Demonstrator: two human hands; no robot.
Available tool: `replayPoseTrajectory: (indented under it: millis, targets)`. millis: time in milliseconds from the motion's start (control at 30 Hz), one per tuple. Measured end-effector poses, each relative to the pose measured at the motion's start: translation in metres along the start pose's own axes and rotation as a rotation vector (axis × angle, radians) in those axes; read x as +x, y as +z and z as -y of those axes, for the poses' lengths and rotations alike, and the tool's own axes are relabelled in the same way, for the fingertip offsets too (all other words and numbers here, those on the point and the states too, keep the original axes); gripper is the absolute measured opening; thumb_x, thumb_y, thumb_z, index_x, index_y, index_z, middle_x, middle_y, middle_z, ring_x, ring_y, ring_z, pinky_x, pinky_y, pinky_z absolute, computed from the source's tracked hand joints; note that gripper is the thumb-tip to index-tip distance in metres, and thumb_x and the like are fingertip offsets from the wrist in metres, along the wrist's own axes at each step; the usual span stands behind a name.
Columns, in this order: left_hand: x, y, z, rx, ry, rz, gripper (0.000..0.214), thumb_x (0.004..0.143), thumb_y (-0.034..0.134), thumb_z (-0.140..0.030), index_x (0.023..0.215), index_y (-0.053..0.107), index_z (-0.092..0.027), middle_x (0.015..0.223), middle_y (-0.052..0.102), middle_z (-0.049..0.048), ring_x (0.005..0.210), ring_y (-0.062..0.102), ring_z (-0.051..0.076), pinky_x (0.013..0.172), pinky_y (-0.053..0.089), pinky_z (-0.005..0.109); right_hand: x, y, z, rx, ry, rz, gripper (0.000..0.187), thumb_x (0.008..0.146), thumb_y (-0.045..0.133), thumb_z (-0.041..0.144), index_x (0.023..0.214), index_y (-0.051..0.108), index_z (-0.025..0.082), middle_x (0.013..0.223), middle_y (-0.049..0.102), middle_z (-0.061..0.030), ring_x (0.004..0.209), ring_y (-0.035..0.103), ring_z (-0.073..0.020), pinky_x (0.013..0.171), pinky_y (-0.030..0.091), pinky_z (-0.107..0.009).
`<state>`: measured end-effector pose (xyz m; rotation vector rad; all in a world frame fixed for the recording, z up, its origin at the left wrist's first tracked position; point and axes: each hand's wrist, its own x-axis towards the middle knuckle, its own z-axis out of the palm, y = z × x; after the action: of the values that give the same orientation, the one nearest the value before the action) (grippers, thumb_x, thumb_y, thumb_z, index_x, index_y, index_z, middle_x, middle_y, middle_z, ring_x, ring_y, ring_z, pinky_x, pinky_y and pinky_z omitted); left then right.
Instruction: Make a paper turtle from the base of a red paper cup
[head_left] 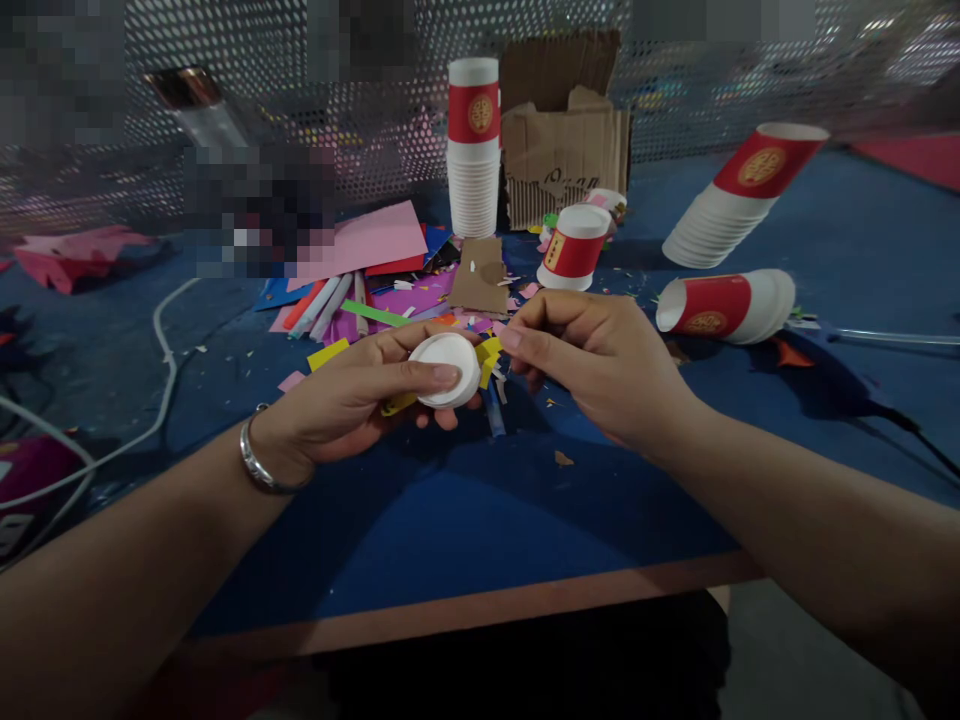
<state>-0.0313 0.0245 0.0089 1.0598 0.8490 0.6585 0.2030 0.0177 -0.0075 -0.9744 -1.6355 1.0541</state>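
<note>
My left hand [367, 385], a silver bangle at its wrist, is closed on a white round piece [444, 362] with a raised rim, like the base of a paper cup. Its thumb presses on the flat face, and the other fingers are behind. A yellow paper piece [489, 360] sticks out from the right side of the round piece. My right hand [592, 350] pinches at the outer edge of that yellow paper with thumb and forefinger. More yellow [397, 404] shows below the left thumb. How the yellow parts join the round piece is hidden.
Behind the hands stand a tall stack of paper cups [474, 190], an upturned red-and-white cup [576, 245] and torn cardboard [566, 150]. To the right are a leaning cup stack [742, 195] and lying cups [724, 305]. Coloured paper [375, 240], markers [330, 305] and a white cable [169, 370] lie left.
</note>
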Motion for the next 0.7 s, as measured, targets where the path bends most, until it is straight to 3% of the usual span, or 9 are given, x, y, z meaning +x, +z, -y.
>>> replayPoseTrajectory:
  millis: [233,567,700]
  targets:
    - [0.0002,-0.0027,0.0008,0.038,0.01,-0.059,0.037,0.075,0.097,-0.024,0.106,0.077,-0.018,0.088,0.081,0.004,0.064,0.076,0.014,0.055,0.059,0.017,-0.0014,0.0002,0.0007,-0.032,0.019,0.0,0.026,0.098,0.073,0.028,0.075,0.063,0.02,0.068,0.062,0.002,0.059,0.055,-0.0106,0.057,0.045,-0.028]
    - [-0.0003,-0.0017,0.0016,0.047,-0.008,-0.052,0.035,0.078,0.095,-0.022,0.106,0.074,-0.019,0.087,0.081,0.0045,0.061,0.075,0.015,0.051,0.055,0.017,-0.0007,0.0016,-0.0008,-0.043,0.037,-0.025,0.023,0.096,0.07,0.023,0.074,0.066,0.02,0.066,0.062,0.0016,0.057,0.054,-0.0108,0.056,0.044,-0.028]
    - [0.0,-0.0022,0.0017,0.049,-0.014,-0.023,0.036,0.077,0.096,-0.024,0.106,0.076,-0.02,0.089,0.082,0.0052,0.062,0.076,0.015,0.051,0.054,0.016,0.0,0.0037,-0.0021,-0.044,0.039,0.023,0.022,0.095,0.071,0.026,0.074,0.065,0.02,0.066,0.061,0.0019,0.058,0.054,-0.0107,0.055,0.044,-0.027]
